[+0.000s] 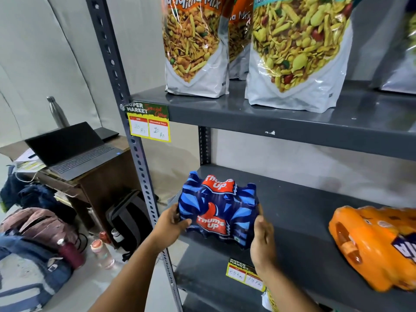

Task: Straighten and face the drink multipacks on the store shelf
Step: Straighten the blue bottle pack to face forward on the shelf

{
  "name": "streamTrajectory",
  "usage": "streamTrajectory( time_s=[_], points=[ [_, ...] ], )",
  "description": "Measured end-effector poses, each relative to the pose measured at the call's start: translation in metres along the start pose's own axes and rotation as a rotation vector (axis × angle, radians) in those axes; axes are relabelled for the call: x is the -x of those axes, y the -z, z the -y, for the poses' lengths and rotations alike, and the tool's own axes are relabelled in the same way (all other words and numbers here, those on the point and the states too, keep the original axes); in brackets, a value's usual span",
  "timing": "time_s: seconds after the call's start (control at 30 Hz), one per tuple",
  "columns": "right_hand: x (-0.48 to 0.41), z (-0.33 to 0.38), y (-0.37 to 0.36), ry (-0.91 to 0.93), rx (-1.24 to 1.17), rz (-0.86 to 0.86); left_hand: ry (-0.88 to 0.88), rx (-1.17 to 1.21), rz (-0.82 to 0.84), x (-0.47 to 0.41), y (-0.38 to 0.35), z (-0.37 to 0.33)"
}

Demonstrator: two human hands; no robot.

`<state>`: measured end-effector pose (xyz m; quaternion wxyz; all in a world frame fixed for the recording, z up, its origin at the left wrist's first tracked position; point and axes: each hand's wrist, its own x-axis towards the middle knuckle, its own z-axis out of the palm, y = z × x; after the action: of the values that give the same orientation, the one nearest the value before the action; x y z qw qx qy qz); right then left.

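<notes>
A blue Thums Up multipack [219, 209] sits at the left front corner of the grey middle shelf [299, 221], its red logo facing me. My left hand [170, 226] grips the pack's left side. My right hand [262, 242] is pressed flat against its right side. An orange multipack [373, 246] lies tilted at the shelf's right front, apart from both hands.
Snack-mix bags [299, 52] stand on the upper shelf [292, 115]. Price tags [149, 124] hang on the shelf edges. The perforated upright post [137, 154] runs by my left wrist. A desk with a laptop [72, 152], backpacks and bottles lie to the left.
</notes>
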<state>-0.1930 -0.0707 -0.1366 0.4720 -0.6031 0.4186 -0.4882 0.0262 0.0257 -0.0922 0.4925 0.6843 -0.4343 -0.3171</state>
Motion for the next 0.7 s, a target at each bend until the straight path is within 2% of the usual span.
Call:
streamTrajectory(
  time_s=[0.27, 0.7],
  points=[
    [0.022, 0.008, -0.011, -0.013, 0.039, -0.037, 0.020, 0.070, 0.038, -0.009, 0.012, 0.008],
    [0.024, 0.012, -0.014, -0.053, 0.017, 0.005, 0.042, 0.127, 0.019, -0.013, 0.016, 0.018]
  ],
)
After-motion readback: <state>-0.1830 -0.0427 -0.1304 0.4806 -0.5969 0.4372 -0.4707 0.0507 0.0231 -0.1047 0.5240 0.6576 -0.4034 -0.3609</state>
